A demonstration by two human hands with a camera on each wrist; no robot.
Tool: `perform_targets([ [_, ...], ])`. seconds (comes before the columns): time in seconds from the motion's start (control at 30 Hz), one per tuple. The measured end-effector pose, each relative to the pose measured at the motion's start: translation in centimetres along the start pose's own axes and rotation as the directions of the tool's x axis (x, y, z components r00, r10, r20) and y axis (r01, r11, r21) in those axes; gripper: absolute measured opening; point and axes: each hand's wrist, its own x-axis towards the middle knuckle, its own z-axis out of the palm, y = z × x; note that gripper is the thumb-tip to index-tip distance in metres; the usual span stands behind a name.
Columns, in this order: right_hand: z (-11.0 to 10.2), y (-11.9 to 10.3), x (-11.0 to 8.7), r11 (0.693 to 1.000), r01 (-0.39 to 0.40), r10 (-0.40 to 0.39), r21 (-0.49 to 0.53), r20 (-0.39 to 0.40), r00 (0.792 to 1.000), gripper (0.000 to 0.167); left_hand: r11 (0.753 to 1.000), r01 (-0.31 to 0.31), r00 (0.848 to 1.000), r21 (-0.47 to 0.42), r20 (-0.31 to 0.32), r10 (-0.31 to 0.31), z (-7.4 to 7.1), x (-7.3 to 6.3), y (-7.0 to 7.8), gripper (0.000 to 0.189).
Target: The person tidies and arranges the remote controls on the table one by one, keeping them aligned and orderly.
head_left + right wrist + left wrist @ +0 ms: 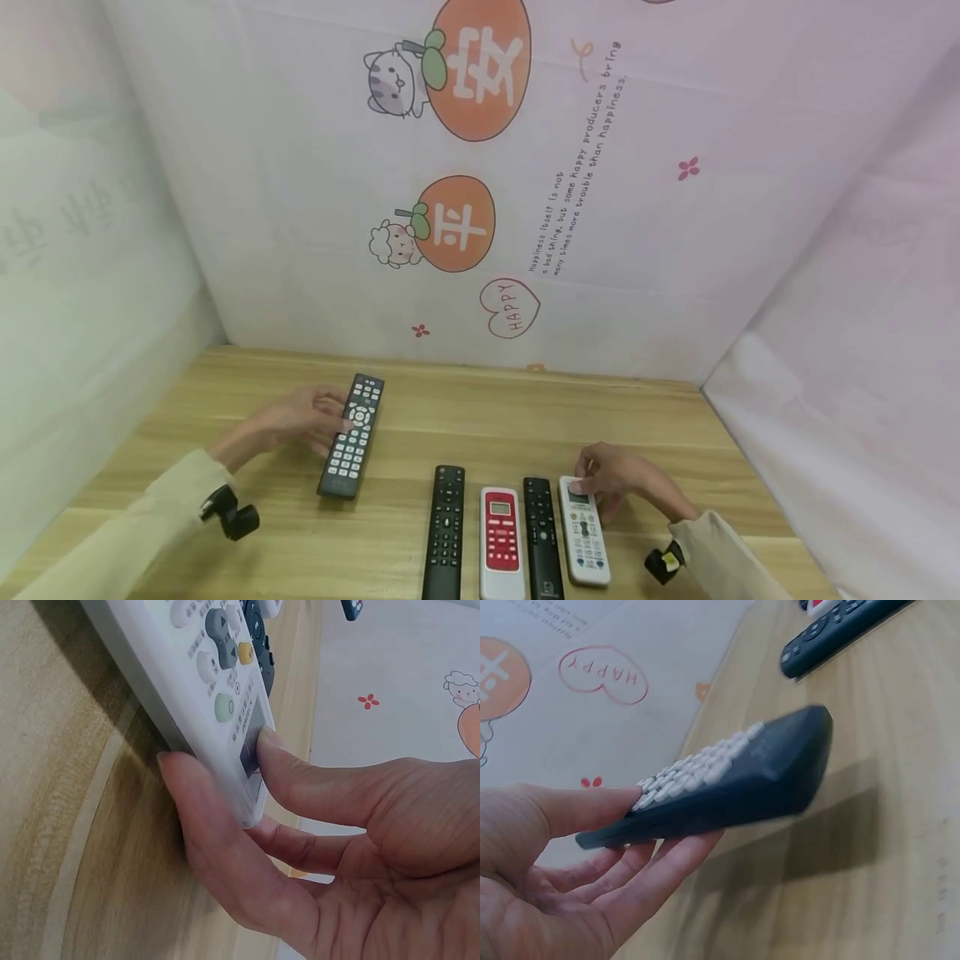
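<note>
My left hand (303, 418) holds a black remote control (352, 437) with pale buttons, thumb on its face and fingers beneath. In the left wrist view this remote is tilted above the table, its shadow falling on the wood. My right hand (613, 477) grips the top end of a white air-conditioner remote (585, 533), which has a small screen and coloured buttons. The right wrist view shows the thumb (300, 776) on the screen and the fingers around the edge and underside.
Left of the white remote lie a slim black remote (543, 537), a red-and-white remote (502, 542) and a longer black remote (444, 533), side by side on the wooden table (300, 550). White printed cloth (315, 208) walls the back and both sides.
</note>
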Motion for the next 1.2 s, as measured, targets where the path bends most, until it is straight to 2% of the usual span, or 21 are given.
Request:
perform_targets([
  [0.23, 0.1, 0.0, 0.1, 1.0, -0.01, 0.01, 0.011, -0.011, 1.0, 0.015, 1.0, 0.008, 1.0, -0.01, 0.019, -0.007, 1.9, -0.9, -0.1, 0.073],
  [0.5, 0.2, 0.1, 0.0, 0.999, -0.027, 0.029, 0.03, -0.037, 0.999, 0.018, 0.998, 0.045, 0.999, -0.038, 0.019, -0.044, 3.0, -1.7, -0.1, 0.075],
  [0.77, 0.2, 0.3, 0.1, 0.998, -0.035, 0.036, 0.053, -0.027, 0.999, 0.017, 0.997, -0.006, 0.998, -0.078, 0.063, 0.011, 4.0, -1.8, -0.8, 0.09],
  [1.03, 0.0, -0.1, 0.3, 0.999, -0.022, 0.021, 0.05, 0.012, 1.0, 0.016, 0.997, -0.007, 0.999, -0.075, 0.052, 0.011, 5.6, -2.4, -0.6, 0.099],
  [1.2, -0.2, 0.1, 0.2, 0.999, -0.033, 0.032, 0.032, 0.017, 0.999, 0.016, 0.994, -0.008, 0.996, -0.113, 0.085, 0.018, 6.7, -2.6, -0.7, 0.102],
])
